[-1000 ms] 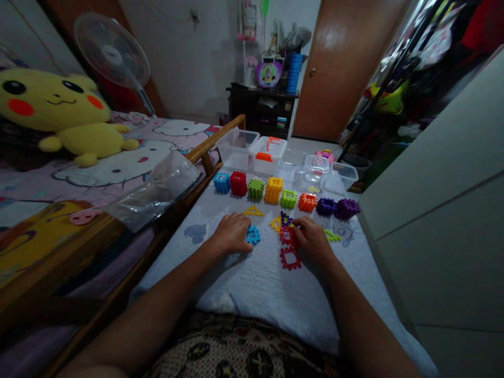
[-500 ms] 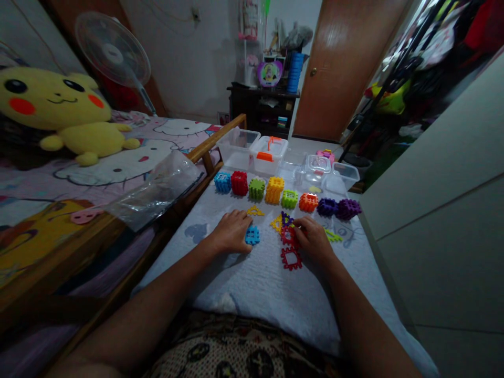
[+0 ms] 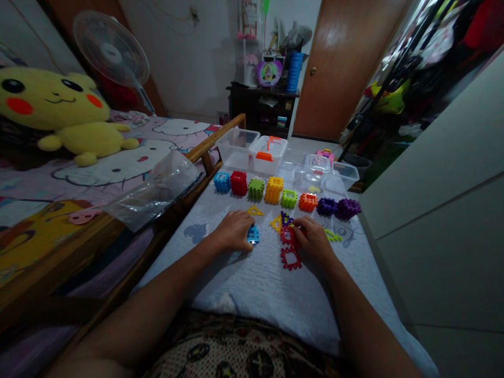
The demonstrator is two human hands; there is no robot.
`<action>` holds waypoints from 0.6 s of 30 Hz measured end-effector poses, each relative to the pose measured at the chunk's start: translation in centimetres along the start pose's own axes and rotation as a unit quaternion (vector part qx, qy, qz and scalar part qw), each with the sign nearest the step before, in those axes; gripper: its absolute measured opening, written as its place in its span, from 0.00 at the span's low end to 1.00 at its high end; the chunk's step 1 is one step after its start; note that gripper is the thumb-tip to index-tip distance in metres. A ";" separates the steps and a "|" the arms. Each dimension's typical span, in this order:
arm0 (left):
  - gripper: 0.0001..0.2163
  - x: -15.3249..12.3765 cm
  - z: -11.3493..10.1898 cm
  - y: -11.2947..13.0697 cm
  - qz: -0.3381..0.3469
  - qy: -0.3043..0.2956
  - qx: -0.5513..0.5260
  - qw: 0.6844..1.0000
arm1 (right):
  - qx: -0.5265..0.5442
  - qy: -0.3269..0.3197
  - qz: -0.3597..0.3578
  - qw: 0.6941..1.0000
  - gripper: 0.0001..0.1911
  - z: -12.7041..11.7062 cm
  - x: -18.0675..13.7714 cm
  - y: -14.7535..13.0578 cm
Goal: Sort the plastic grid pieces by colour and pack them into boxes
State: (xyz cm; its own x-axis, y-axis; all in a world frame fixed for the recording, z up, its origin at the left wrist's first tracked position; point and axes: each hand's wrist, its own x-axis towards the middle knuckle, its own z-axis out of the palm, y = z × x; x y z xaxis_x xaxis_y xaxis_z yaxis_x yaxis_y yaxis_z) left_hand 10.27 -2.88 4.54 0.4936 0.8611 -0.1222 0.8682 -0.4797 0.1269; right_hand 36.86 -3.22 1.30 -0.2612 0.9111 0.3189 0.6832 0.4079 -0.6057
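Observation:
My left hand rests on the pale cloth with its fingers curled onto a flat blue toothed tile. My right hand is closed on a red toothed tile that lies half under its fingers. A second red square-frame tile lies just in front of that hand. Yellow and purple tiles sit between the hands, a yellow triangle beyond the left hand, and a green tile right of my right hand.
A row of assembled cubes, blue through yellow to purple, stands behind the tiles. Clear plastic boxes sit further back. A wooden bed rail, plastic bag and yellow plush toy lie left; a grey cabinet stands right.
My left hand's fingers have closed further over the blue tile, which now shows less. The right hand has barely moved.

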 end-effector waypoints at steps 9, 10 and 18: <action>0.23 -1.2 -4.1 -5.6 0.023 0.088 0.019 0.996 | 0.001 -0.001 -0.007 1.000 0.08 -0.3 0.0 -0.2; 0.23 -1.1 -5.1 -6.7 0.014 0.099 0.034 0.994 | 0.001 0.000 -0.010 1.000 0.08 -0.3 0.0 -0.2; 0.24 3.7 -10.2 -15.3 -0.045 0.087 0.092 0.991 | 0.002 -0.003 0.002 1.000 0.09 -0.1 0.0 0.1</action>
State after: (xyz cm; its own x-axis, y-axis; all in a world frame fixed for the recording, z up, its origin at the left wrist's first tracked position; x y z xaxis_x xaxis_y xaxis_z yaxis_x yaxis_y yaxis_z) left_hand -1.72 9.40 12.14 0.4119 0.9100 0.0479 0.9106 -0.4089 -0.0606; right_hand 37.03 -3.18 1.32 -0.2636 0.9127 0.3123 0.6813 0.4053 -0.6095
